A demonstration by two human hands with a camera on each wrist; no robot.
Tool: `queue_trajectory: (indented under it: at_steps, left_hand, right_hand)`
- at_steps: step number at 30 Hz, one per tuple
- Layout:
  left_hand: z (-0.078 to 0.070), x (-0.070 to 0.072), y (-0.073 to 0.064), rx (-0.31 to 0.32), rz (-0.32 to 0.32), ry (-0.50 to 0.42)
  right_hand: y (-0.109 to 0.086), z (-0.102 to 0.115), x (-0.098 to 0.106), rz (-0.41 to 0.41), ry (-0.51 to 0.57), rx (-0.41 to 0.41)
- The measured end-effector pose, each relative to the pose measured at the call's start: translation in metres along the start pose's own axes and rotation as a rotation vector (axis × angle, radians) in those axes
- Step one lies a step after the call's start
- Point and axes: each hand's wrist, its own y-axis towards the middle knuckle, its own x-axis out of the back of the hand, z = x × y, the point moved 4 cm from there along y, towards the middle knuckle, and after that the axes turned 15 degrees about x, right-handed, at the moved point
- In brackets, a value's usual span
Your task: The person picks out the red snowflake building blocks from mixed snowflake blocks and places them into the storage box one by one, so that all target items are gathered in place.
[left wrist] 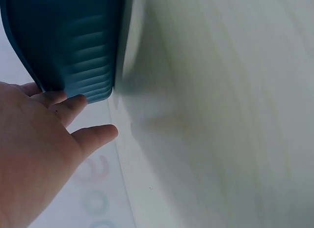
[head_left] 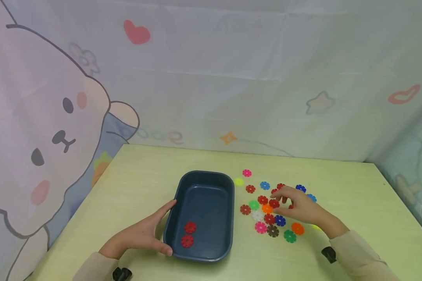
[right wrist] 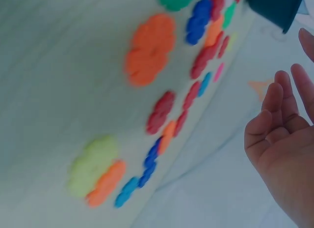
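A dark blue tray (head_left: 211, 255) stands on the table with two red notched discs (head_left: 187, 240) lying inside near its front left corner. My left hand (head_left: 142, 234) touches the tray's left side with spread, fairly straight fingers; the left wrist view shows the fingertips (left wrist: 73, 107) against its outer wall. My right hand (head_left: 299, 205) is over a scattered group of flower-shaped plastic discs. Thumb and forefinger are apart, close to a red disc (head_left: 274, 203). In the right wrist view, the right hand (right wrist: 289, 134) shows nothing between its fingers.
Around the right hand lie several discs: an orange disc (head_left: 297, 228), a green disc (head_left: 290, 236), a brown disc (head_left: 272, 231), a pink disc (head_left: 247, 173) and others. Behind the pale table (head_left: 144, 164) hangs a printed curtain (head_left: 211, 97).
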Motion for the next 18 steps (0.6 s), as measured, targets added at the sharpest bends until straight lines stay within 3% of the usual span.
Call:
queue_trajectory:
  at_steps: [8,18]
  left_hand:
    - [0.0,-0.001,0.0,0.003,0.015,-0.016]
    - [0.003,-0.001,0.001,-0.008,0.037,-0.058]
  right_hand:
    - [-0.028,-0.023,0.011,-0.026,-0.052,-0.111]
    - [-0.043,-0.044,0.011,-0.002,-0.034,-0.246]
